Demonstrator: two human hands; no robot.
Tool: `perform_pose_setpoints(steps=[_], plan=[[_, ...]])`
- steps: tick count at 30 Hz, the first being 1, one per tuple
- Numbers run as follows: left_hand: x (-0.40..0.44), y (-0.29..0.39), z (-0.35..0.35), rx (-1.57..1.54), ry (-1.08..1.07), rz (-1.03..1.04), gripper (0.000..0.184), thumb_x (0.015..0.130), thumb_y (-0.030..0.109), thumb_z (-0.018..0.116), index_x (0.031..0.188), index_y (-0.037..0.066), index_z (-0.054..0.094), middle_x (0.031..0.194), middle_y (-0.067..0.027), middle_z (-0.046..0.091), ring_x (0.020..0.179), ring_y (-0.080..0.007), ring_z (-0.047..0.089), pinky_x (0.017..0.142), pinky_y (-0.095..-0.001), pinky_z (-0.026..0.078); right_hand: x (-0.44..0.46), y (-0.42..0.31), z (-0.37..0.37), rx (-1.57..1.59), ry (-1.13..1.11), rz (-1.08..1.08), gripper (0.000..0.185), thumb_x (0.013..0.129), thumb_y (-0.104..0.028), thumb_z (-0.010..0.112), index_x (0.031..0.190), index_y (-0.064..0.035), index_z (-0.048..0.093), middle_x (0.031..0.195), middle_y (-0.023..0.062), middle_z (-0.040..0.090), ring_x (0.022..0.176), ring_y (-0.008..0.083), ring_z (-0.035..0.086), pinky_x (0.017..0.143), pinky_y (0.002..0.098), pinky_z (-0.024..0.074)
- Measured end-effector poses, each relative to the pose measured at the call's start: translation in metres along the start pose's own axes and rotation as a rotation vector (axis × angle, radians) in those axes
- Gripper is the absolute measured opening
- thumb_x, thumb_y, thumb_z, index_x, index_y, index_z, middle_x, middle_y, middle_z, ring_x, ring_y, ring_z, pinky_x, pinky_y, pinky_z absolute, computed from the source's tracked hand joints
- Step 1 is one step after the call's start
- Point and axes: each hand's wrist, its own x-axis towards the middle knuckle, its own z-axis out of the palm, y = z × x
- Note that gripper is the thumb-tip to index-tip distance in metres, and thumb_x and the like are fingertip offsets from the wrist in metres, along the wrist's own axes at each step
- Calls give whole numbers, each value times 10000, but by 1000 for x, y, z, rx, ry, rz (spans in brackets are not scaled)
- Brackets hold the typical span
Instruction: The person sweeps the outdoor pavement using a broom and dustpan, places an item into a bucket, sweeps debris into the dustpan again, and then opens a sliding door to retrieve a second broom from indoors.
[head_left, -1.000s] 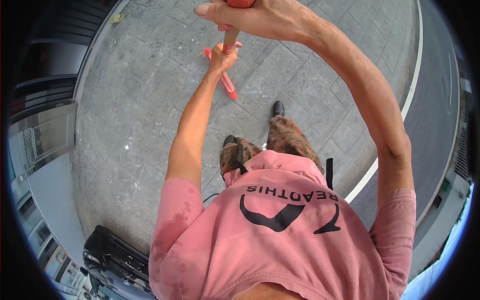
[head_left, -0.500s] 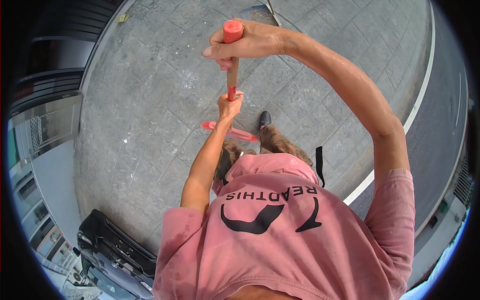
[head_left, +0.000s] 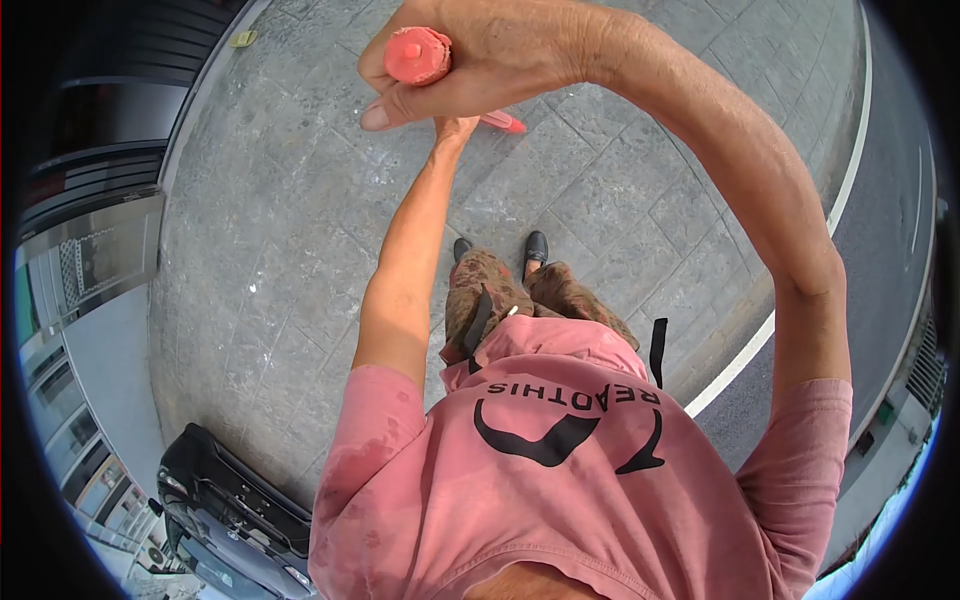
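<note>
My right hand (head_left: 500,55) is closed around the top of a broom (head_left: 418,56), near the camera, with the thumb lying along the pink end cap. Farther down the shaft is my left hand (head_left: 456,128), partly covered by the right one. Its fingers are hidden now, but half a second ago they were wrapped round the shaft. The broom's pink head (head_left: 505,122) shows only at one end, low over the paving ahead of my feet. Most of the shaft is out of sight behind my right hand.
Grey stone paving (head_left: 300,220) lies under my dark shoes (head_left: 536,246). A black car (head_left: 235,500) is parked behind on the left, beside shopfronts. To the right, a white line (head_left: 735,370) borders the road (head_left: 885,220). A small yellowish object (head_left: 243,38) lies far left.
The broom head has swung forward, away from my feet. Both hands have moved forward with it, and the right one is closer to the camera. A dustpan-like object ahead is now hidden.
</note>
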Motion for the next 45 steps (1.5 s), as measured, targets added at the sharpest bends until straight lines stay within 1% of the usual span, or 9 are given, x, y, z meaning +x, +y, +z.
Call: perform_pose_setpoints(steps=[6, 10, 14, 23, 28, 33, 38, 42, 45], plan=[[41, 126, -117, 106, -360, -205, 216, 729, 115, 580, 937, 55, 583, 636, -10, 523, 554, -125, 509, 523, -255, 426, 34, -25, -28, 293, 476, 74, 327, 824, -269, 515, 587, -45, 497, 551, 8, 487, 536, 102, 464, 521, 269, 391], [-17, 80, -182, 263, -217, -179, 285, 680, 64, 578, 965, 63, 558, 697, -141, 577, 599, -217, 565, 562, -313, 423, 48, 36, 24, 601, 382, 163, 408, 826, -400, 493, 602, -61, 521, 578, -4, 492, 567, 101, 451, 569, 257, 389], [-97, -22, -239, 411, -270, -523, 198, 639, 25, 558, 834, 49, 591, 656, -133, 586, 615, -269, 580, 570, -325, 433, 67, 62, 136, 621, 183, 452, 409, 829, -351, 517, 569, -39, 473, 566, -6, 473, 588, 63, 441, 526, 251, 366], [-16, -8, -127, 52, -501, -279, 171, 652, 6, 520, 779, 56, 622, 703, -171, 593, 681, -312, 590, 584, -338, 452, 64, 35, 55, 268, 405, 666, 327, 826, -267, 520, 613, -19, 520, 557, -1, 471, 542, 76, 416, 484, 267, 344], [48, 28, -109, 7, -423, -69, 255, 630, -37, 519, 865, 41, 582, 643, -148, 578, 620, -262, 579, 571, -328, 440, 97, 9, 21, 87, 283, 228, 350, 765, -307, 613, 580, -39, 484, 545, 17, 456, 523, 139, 433, 487, 280, 353], [73, 81, -164, 50, -354, -140, 290, 610, -16, 517, 887, 47, 575, 543, -108, 526, 493, -232, 515, 502, -320, 394, 114, 14, -3, 462, 267, -141, 400, 695, -322, 678, 549, -49, 424, 540, 21, 450, 537, 172, 469, 556, 296, 409], [45, -4, -240, 269, -107, -480, 220, 635, 84, 601, 855, 68, 596, 657, -117, 571, 645, -259, 563, 589, -351, 419, 156, 72, 55, 602, 195, 110, 314, 773, -176, 597, 570, -24, 412, 540, 14, 414, 537, 113, 410, 522, 280, 377], [-6, -110, -276, 746, 115, -302, 200, 603, 91, 636, 797, 54, 600, 683, -90, 575, 698, -253, 551, 642, -351, 432, 176, 139, 127, 656, 30, 224, 263, 811, -137, 549, 615, -16, 424, 598, 14, 430, 578, 101, 395, 535, 281, 359], [-5, -124, -254, 522, -264, -416, 166, 594, 86, 632, 753, 50, 605, 692, -115, 588, 693, -279, 562, 641, -366, 440, 162, 149, 125, 693, 75, 323, 236, 817, -131, 543, 638, -10, 447, 648, 21, 465, 616, 104, 419, 570, 284, 376]])
